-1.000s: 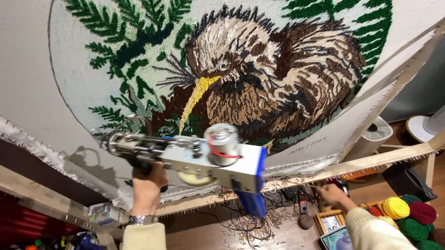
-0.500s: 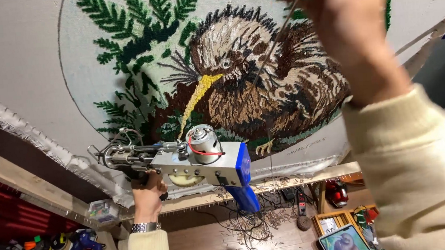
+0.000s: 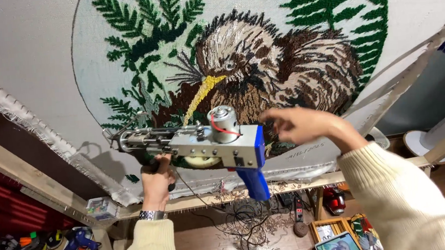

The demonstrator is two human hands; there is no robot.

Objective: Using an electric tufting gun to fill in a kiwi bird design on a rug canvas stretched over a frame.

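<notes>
Stretched over a wooden frame (image 3: pixel 36 182), white backing cloth (image 3: pixel 21 56) carries a tufted brown bird among green ferns (image 3: pixel 276 68). My left hand (image 3: pixel 157 180) reaches up, fingers clenched around the lower grip of the silver tufting gun with blue handle (image 3: pixel 211 144), held level just below the bird. My right hand (image 3: pixel 299 125) hovers beside the gun, fingers loose, holding nothing.

Tufting gun (image 3: pixel 202 142) sits in front of the stretched cloth (image 3: pixel 32 66), just below the tufted bird (image 3: pixel 276 68). Left hand (image 3: pixel 157 180) under the gun's front handle; right hand (image 3: pixel 299 124) right of the gun, w/ fingers near the cloth, prob. not touching. Wooden frame rail (image 3: pixel 196 200) runs below the cloth. Yarn scraps (image 3: pixel 252 228) on the floor behind the rail. Fan base (image 3: pixel 428 146) far right.
</notes>
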